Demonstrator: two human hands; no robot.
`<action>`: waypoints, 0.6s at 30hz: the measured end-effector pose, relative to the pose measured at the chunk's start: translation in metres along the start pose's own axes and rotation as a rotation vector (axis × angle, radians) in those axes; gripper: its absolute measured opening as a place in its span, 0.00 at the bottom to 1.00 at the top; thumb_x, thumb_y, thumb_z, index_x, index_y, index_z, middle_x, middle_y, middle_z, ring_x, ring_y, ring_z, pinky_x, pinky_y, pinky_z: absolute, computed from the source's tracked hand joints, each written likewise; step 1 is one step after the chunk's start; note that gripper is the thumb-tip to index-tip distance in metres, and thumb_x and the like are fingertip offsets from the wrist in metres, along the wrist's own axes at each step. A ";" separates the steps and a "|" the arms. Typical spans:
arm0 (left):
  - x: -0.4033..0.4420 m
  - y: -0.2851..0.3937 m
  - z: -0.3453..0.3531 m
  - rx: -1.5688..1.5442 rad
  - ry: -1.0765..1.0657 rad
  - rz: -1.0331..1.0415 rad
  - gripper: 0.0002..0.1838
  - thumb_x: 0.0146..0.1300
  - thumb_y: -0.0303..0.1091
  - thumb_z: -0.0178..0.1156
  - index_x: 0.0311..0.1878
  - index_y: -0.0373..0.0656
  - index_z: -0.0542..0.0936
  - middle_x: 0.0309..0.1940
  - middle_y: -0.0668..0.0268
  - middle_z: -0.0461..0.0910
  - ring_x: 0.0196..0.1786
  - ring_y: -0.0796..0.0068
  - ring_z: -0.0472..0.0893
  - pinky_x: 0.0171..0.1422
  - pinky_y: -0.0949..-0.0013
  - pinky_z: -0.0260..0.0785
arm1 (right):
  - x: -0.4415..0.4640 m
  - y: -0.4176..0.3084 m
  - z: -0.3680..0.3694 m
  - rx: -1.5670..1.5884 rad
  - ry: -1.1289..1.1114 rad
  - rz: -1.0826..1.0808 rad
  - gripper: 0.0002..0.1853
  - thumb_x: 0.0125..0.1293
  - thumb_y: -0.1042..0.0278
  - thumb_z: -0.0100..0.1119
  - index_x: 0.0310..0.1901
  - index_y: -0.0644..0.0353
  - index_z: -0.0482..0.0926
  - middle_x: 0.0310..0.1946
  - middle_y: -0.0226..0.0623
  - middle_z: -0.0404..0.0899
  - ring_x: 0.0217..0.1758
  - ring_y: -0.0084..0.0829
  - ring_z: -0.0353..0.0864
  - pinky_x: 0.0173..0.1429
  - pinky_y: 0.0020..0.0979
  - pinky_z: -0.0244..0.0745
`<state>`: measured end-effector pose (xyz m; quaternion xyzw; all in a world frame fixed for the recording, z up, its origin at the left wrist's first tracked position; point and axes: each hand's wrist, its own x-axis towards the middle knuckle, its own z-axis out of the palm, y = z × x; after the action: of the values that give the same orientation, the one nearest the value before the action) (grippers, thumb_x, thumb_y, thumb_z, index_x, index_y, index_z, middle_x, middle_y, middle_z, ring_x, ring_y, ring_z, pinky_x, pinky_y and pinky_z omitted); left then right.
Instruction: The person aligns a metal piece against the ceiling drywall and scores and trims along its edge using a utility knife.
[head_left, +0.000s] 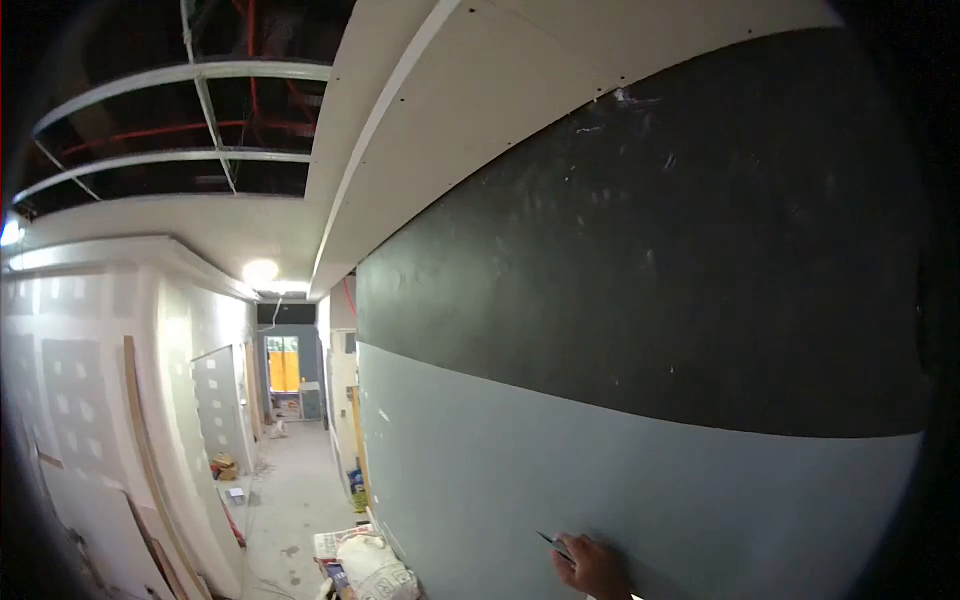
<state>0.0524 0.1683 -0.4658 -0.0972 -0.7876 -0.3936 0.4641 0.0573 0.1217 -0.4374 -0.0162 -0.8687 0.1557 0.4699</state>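
At the bottom, right of centre, my right hand (597, 568) is closed around a thin dark pointed tool (552, 542). Its tip points up and to the left, close to the blue-grey lower part of the wall (480, 450). What kind of tool it is cannot be made out. Above the hand, the wall's upper part (640, 250) is dark, with scuffs and pale marks. My left hand does not show.
Sacks (375, 568) lie on the floor at the wall's foot. A corridor floor (300, 480) runs away to a far doorway with an orange panel (285, 370). Long boards (140, 440) lean on the left wall. An open ceiling grid (200, 72) hangs at upper left.
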 end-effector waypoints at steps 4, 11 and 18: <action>0.003 -0.003 0.002 0.046 0.007 0.037 0.22 0.71 0.36 0.47 0.62 0.35 0.75 0.65 0.49 0.74 0.69 0.56 0.72 0.73 0.54 0.63 | -0.001 0.010 0.001 -0.226 -0.039 -0.007 0.17 0.73 0.52 0.55 0.53 0.54 0.81 0.44 0.43 0.84 0.42 0.50 0.84 0.45 0.52 0.79; 0.001 -0.006 0.005 0.081 0.034 0.020 0.22 0.68 0.36 0.48 0.60 0.34 0.77 0.65 0.47 0.74 0.70 0.54 0.72 0.75 0.52 0.62 | 0.002 0.021 0.031 0.223 0.169 0.010 0.15 0.71 0.52 0.57 0.50 0.53 0.82 0.39 0.40 0.84 0.36 0.46 0.84 0.38 0.48 0.79; -0.003 -0.013 0.005 0.114 0.029 0.012 0.22 0.66 0.35 0.49 0.58 0.33 0.79 0.64 0.46 0.74 0.70 0.51 0.72 0.76 0.49 0.60 | -0.005 0.040 0.045 0.154 0.237 -0.120 0.14 0.70 0.56 0.60 0.49 0.55 0.81 0.38 0.43 0.83 0.33 0.50 0.83 0.35 0.48 0.78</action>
<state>0.0438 0.1636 -0.4766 -0.0695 -0.8014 -0.3467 0.4825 0.0181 0.1473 -0.4763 0.0534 -0.7920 0.1905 0.5776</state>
